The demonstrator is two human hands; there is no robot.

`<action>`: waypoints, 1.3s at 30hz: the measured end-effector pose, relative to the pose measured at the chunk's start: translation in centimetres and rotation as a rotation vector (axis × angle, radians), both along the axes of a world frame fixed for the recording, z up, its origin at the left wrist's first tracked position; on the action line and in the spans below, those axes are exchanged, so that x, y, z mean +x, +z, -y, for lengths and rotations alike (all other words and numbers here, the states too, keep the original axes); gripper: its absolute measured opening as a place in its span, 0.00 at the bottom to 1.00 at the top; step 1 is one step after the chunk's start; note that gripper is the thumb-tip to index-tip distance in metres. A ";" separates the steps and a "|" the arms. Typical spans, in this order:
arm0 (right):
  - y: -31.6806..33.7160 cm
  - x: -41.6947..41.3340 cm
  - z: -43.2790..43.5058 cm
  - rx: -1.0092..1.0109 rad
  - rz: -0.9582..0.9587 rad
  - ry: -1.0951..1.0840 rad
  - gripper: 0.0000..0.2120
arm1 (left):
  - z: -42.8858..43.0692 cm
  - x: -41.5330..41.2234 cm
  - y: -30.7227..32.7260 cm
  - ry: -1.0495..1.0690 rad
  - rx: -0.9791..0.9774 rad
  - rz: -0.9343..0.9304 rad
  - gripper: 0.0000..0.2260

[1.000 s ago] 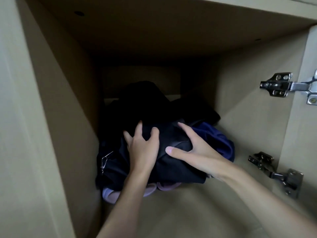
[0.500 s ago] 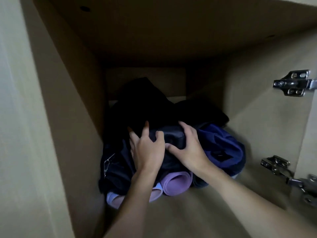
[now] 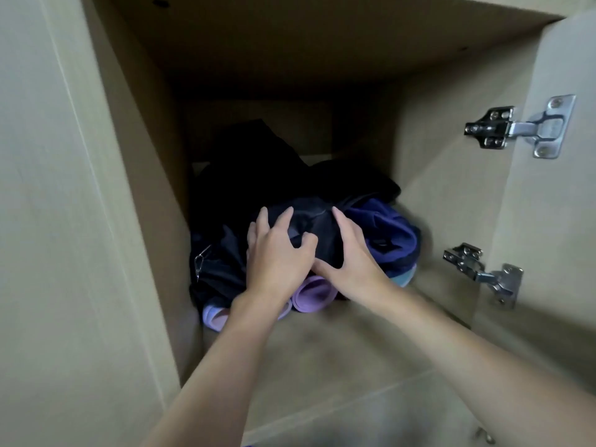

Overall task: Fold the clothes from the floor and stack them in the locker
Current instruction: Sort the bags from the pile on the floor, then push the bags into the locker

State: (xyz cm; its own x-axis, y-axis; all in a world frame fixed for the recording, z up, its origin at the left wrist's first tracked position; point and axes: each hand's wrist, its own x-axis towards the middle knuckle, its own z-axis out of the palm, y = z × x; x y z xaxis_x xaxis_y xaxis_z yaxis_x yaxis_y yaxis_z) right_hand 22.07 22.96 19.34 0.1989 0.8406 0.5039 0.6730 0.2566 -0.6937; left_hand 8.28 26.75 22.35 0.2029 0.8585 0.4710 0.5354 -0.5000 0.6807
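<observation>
A pile of clothes lies at the back left of the locker point(image 3: 322, 350). On top is a dark navy garment point(image 3: 317, 225), with a black garment point(image 3: 258, 166) behind it and a blue-purple garment point(image 3: 387, 227) to its right. A lilac rolled piece point(image 3: 314, 293) sticks out underneath at the front. My left hand point(image 3: 277, 253) presses on the navy garment with its fingers spread. My right hand point(image 3: 351, 256) rests beside it, fingers straight on the same garment; the two thumbs almost meet.
The locker's left wall point(image 3: 135, 188) stands close against the pile. The open door point(image 3: 554, 221) is at the right, with an upper hinge point(image 3: 519, 127) and a lower hinge point(image 3: 483, 269). A small metal clip point(image 3: 200, 258) shows on the pile's left side.
My right hand has slid left along the navy garment until it lies next to my left hand. The lilac roll under the pile has come into sight. The view has shifted slightly.
</observation>
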 end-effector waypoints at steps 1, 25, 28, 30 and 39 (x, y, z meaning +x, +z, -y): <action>-0.1 -0.1 1.1 -0.008 0.004 -0.015 0.45 | 0.8 -0.3 -0.2 -0.019 0.005 -0.026 0.27; -25.8 -2.4 30.4 -0.659 -0.188 -0.310 0.27 | 22.0 -5.9 -24.3 -0.585 -0.209 -0.772 0.23; -30.0 -3.5 32.7 -0.774 -0.233 -0.281 0.27 | 23.5 -7.2 -28.6 -0.582 -0.361 -0.831 0.21; -32.4 -4.6 33.9 -0.855 -0.264 -0.250 0.27 | 24.7 -8.2 -31.3 -0.603 -0.448 -0.882 0.20; -37.1 -7.1 35.2 -0.899 -0.316 -0.164 0.25 | 27.1 -9.7 -38.9 -0.648 -0.439 -1.003 0.33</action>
